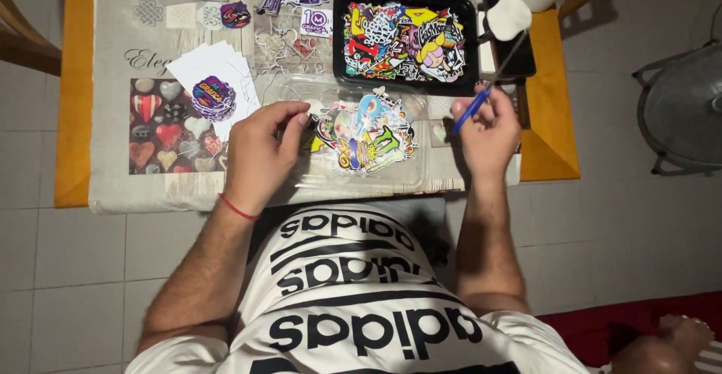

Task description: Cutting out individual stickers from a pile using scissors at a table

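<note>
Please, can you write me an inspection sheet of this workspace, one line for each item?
Surface: table with orange edge under a patterned cloth with heart pictures.
Job's things: clear tray with colourful stickers; black tray with more stickers; blue-handled tool.
Clutter: white cards topped by a round sticker, loose stickers and papers at the far edge, white pad.
Hands: left hand pinches a small item at the clear tray's edge; right hand holds the blue-handled tool.
Cables: nothing seen.
Surroundings: tiled floor, fan at right, wooden chair at left.
</note>
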